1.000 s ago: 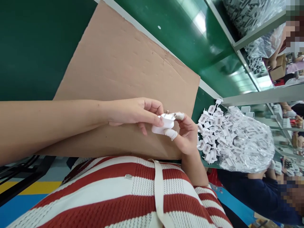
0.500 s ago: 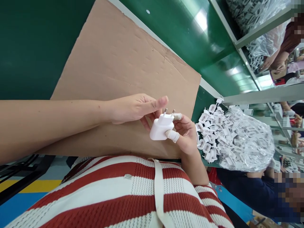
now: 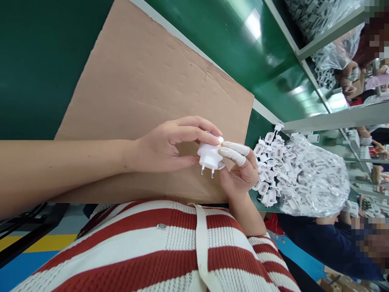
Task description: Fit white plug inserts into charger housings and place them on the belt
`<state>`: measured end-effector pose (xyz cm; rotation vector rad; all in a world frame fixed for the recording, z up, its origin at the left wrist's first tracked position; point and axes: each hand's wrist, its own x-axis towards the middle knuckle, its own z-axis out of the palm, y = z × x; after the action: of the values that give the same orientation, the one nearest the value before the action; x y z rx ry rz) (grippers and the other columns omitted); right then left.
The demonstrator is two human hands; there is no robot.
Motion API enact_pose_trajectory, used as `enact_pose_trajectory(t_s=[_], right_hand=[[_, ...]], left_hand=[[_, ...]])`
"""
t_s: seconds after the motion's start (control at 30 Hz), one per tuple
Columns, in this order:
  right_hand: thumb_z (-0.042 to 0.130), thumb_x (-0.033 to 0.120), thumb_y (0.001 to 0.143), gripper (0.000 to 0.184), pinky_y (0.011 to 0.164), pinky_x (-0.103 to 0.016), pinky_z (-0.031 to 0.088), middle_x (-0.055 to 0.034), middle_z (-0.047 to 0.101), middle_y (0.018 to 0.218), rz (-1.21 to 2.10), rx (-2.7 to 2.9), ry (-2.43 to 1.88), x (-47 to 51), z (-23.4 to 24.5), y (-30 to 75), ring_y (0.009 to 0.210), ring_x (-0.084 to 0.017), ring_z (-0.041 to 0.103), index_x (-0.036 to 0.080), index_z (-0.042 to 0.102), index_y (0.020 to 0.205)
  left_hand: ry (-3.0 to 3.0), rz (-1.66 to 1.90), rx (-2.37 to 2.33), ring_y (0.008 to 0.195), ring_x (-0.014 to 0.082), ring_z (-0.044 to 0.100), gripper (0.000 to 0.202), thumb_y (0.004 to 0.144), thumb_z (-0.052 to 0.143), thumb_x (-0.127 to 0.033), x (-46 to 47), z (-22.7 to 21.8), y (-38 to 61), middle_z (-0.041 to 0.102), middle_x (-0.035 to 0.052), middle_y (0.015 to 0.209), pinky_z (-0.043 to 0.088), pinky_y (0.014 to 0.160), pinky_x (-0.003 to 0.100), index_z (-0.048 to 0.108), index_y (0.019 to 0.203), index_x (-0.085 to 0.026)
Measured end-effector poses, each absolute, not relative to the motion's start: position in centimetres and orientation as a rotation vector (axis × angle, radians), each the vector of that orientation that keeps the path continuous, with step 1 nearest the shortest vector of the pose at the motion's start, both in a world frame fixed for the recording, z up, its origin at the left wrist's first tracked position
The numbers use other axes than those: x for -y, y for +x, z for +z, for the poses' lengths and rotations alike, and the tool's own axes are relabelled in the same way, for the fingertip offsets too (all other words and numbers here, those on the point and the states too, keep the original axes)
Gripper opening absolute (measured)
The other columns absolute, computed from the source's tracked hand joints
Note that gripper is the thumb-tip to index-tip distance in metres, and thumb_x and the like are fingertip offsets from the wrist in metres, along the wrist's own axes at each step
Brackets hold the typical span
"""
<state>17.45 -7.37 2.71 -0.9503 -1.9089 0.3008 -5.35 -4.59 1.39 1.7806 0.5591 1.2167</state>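
A white two-pin plug charger (image 3: 209,156) is held between my hands above the brown cardboard (image 3: 146,73), its metal pins pointing down toward my body. My left hand (image 3: 170,142) has its fingers over the charger's top and its thumb against the left side. From the right, my right hand (image 3: 240,168) pinches the charger with fingers covered in white finger cots. The fingers partly hide the charger's top and right edge.
A heap of white plug parts (image 3: 269,166) lies right of my right hand, beside a clear plastic bag (image 3: 319,178) of similar parts. A metal frame rail (image 3: 334,115) borders the green table (image 3: 209,24). Co-workers sit at the right, one in a dark sleeve (image 3: 316,243).
The charger has been turned over, so its pins now point down instead of up. My left hand has closed onto it, and my right fingers have shifted their hold.
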Motion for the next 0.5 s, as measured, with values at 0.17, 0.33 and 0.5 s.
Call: enact_pose_trajectory(t_s=[0.17, 0.33, 0.5], right_hand=[[0.074, 0.015, 0.091, 0.038, 0.085, -0.041, 0.066, -0.0038, 0.075, 0.113, 0.27, 1.938, -0.95, 7.35, 2.72, 17.35, 0.101, -0.023, 0.076, 0.033, 0.073, 0.124], [0.075, 0.017, 0.091, 0.04, 0.084, -0.041, 0.065, -0.0043, 0.075, 0.113, 0.333, 1.922, -0.956, 7.49, 2.73, 17.42, 0.101, -0.023, 0.075, 0.034, 0.073, 0.127], [0.076, 0.016, 0.09, 0.042, 0.083, -0.039, 0.064, -0.0045, 0.075, 0.112, 0.325, 1.9, -0.922, 7.4, 2.73, 17.37, 0.1, -0.023, 0.075, 0.033, 0.073, 0.128]], left_hand=[[1.853, 1.258, -0.556, 0.118, 0.0226, 0.07, 0.038, 0.096, 0.072, -0.021, 4.65, 1.55, -5.38, 0.071, 0.0087, 0.131, 0.058, 0.101, 0.032, 0.07, 0.132, -0.032], [1.819, 1.231, -0.59, 0.116, 0.0225, 0.071, 0.032, 0.094, 0.074, -0.027, 4.6, 1.49, -5.38, 0.073, 0.0085, 0.129, 0.057, 0.1, 0.031, 0.073, 0.126, -0.031], [1.738, 1.226, -0.565, 0.115, 0.0226, 0.071, 0.033, 0.091, 0.077, -0.025, 4.56, 1.41, -5.34, 0.074, 0.0073, 0.127, 0.058, 0.099, 0.03, 0.075, 0.123, -0.033]])
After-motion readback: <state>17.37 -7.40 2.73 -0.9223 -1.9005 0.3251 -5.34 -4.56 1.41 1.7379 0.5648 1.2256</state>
